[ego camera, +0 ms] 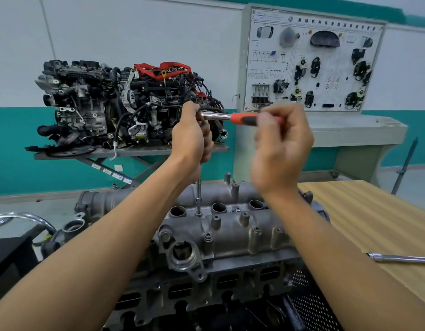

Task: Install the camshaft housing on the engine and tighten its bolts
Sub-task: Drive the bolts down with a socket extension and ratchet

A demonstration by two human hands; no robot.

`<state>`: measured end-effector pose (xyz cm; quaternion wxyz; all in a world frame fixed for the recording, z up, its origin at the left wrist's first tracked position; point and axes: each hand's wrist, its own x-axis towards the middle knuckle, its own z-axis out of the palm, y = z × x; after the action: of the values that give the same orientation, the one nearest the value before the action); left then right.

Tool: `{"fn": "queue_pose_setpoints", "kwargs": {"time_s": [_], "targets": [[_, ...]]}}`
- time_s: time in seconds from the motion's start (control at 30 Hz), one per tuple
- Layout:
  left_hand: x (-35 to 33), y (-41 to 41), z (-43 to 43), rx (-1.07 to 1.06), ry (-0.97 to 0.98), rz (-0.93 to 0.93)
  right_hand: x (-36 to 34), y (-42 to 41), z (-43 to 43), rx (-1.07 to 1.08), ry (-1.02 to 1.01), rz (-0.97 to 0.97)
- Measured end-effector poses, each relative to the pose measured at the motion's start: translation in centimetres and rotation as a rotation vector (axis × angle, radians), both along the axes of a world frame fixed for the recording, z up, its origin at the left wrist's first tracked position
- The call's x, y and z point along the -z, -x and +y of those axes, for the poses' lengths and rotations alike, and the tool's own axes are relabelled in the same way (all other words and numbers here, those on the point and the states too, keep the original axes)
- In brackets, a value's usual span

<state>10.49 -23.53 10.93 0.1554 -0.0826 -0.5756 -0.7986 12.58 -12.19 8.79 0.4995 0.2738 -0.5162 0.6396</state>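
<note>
Here, right hand (281, 149) grips ratchet (221, 116).

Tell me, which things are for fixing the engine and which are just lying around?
In use: ratchet, gripped by the left hand and right hand; extension; housing.

Lying about: spare bar on the table; other engine; board.

Before me the camshaft housing (230, 232) sits on the engine (206, 290). The ratchet (221, 116) is above it, my left hand (192, 137) at its head, my right hand (281, 149) on its handle. Behind left, a second engine (99, 101) rests on a stand (125, 152). Behind right is a display board (311, 60). On the table (364, 211) to my right lies a bar (400, 258).
</note>
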Motion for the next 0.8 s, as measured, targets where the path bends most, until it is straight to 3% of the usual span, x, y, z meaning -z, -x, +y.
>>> {"fn": "queue_pose_setpoints", "kwargs": {"time_s": [0.1, 0.17, 0.43, 0.67, 0.8], "targets": [[1.1, 0.5, 0.0, 0.072, 0.052, 0.059, 0.1, 3.1, 2.4, -0.052, 0.005, -0.428], [1.2, 0.3, 0.3, 0.05, 0.085, 0.057, -0.1, 4.4, 2.7, -0.069, -0.003, -0.507], [0.4, 1.1, 0.3, -0.051, 0.062, 0.01, 0.1, -0.3, 0.3, 0.088, 0.044, -0.057], [0.5, 0.8, -0.3, -0.052, -0.026, 0.055, 0.3, -2.9, -2.2, 0.102, -0.014, 0.1], [0.5, 0.3, -0.5, -0.064, -0.051, 0.066, 0.3, -3.0, -2.5, 0.068, -0.045, 0.095]]}}
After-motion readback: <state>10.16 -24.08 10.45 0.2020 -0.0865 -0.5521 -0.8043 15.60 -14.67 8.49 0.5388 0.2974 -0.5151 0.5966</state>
